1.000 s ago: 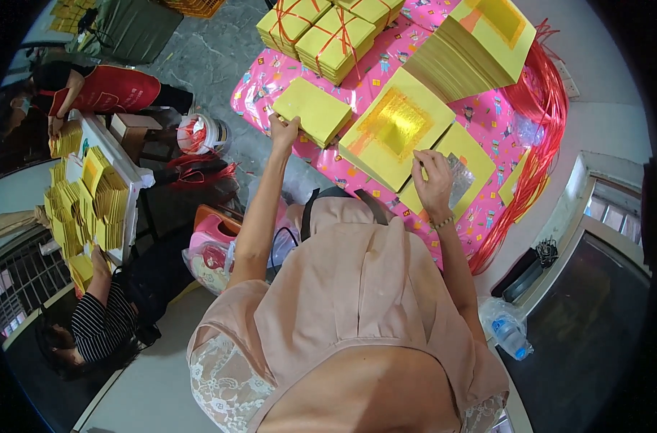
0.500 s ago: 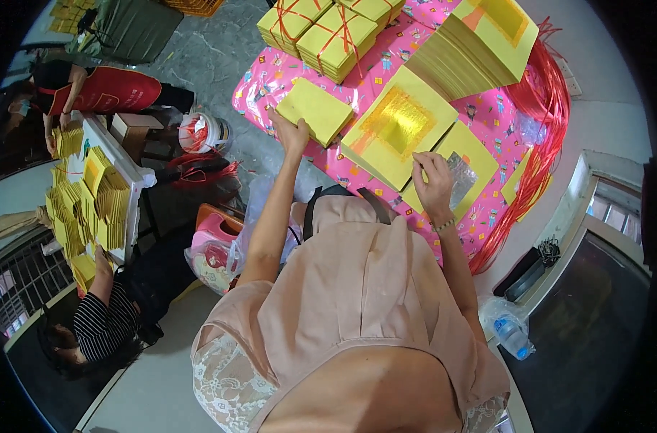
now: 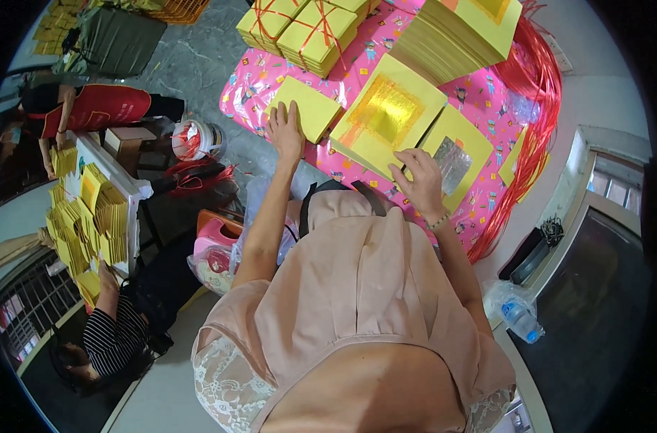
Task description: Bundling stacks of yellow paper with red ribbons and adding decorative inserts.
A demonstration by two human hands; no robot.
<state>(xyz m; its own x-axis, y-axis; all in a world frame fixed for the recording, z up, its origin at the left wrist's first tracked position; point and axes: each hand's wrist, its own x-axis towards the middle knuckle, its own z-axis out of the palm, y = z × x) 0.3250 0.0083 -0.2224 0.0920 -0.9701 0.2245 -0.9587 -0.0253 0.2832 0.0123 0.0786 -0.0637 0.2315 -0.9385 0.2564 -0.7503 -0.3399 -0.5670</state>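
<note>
My left hand [image 3: 286,133] lies with straight fingers on the near left part of a yellow folded-paper stack [image 3: 310,108]. To its right is a pile of yellow paper sheets [image 3: 357,133], topped by a gold foil square [image 3: 392,105] with an orange border. My right hand [image 3: 421,177] has its fingers bent, thumb and forefinger at the near right edge of the top sheet; the exact contact is partly hidden. Beside that hand lies yellow paper with a silver foil square [image 3: 453,164].
The table has a pink patterned cover [image 3: 242,90]. Tied yellow paper bundles [image 3: 318,40] and a tall paper stack [image 3: 444,43] stand at the far side. Red strings [image 3: 541,101] hang over the right edge. Two people work at a white table [image 3: 130,180] on the left.
My left hand has shifted from the side of the yellow folded stack onto its top, fingers flat. My right hand has moved left and nearer, along the edge of the gold-foil sheet.
</note>
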